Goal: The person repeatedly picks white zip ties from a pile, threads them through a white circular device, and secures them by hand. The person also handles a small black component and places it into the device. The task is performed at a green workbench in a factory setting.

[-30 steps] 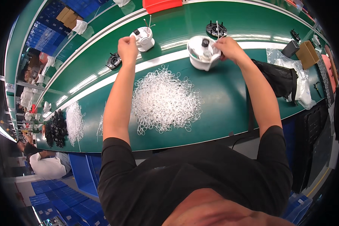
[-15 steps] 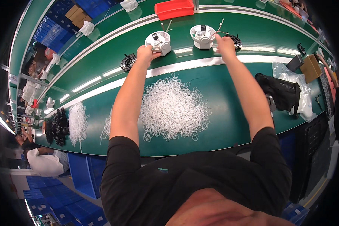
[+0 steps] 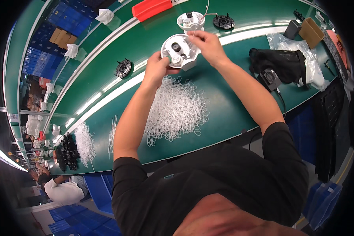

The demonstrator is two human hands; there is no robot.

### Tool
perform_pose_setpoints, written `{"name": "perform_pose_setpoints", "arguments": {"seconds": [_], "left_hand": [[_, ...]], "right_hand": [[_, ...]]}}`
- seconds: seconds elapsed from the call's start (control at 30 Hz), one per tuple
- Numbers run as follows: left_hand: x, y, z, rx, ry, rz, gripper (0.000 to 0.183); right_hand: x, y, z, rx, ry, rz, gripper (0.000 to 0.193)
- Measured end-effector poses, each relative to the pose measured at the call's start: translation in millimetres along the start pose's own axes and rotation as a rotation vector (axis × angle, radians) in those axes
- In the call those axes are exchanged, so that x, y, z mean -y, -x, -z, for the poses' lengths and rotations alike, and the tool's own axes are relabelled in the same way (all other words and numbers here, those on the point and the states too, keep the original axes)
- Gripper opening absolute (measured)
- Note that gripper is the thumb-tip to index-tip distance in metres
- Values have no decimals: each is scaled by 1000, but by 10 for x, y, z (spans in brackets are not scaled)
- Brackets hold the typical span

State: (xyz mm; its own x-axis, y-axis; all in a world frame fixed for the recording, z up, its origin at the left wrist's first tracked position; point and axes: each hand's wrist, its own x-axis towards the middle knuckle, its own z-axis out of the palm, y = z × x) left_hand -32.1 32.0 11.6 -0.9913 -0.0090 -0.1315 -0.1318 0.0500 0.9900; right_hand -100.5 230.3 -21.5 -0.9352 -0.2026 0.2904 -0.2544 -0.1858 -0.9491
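Note:
My left hand [image 3: 157, 70] grips the lower left rim of a round white camera housing [image 3: 189, 56], tilted so that its open inside with a black lens shows. At the housing's upper right edge, the fingers of my right hand [image 3: 207, 46] are pinched around a thin wire [image 3: 195, 30]. Just beyond stands a second white camera housing [image 3: 190, 26] with its own wires sticking up. Below my hands lies a heap of white looped ties [image 3: 177, 112].
Black ring-shaped parts [image 3: 124, 68] lie on the far strip, one on each side. A red bin [image 3: 151, 8] sits at the back. To the right are a black mesh bag [image 3: 277, 65], a small black device [image 3: 270, 80] and a cardboard box [image 3: 311, 33]. Black parts [image 3: 70, 151] pile up far left.
My left hand has lifted its camera housing off the far strip and brought it nearer, tilted. My right hand has left the second housing and moved to the held one. The view has turned.

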Motion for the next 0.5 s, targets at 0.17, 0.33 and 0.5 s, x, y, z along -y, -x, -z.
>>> {"name": "perform_pose_setpoints", "arguments": {"seconds": [0.17,0.33,0.5], "left_hand": [[45,35,-441,143,-92,44,33],[208,-41,-651,249,25,172,30],[155,-77,-401,135,-464,-10,30]], "right_hand": [[62,219,422,-90,348,131,22],[296,511,543,-174,252,84,18],[167,546,720,-188,246,47,23]]}}
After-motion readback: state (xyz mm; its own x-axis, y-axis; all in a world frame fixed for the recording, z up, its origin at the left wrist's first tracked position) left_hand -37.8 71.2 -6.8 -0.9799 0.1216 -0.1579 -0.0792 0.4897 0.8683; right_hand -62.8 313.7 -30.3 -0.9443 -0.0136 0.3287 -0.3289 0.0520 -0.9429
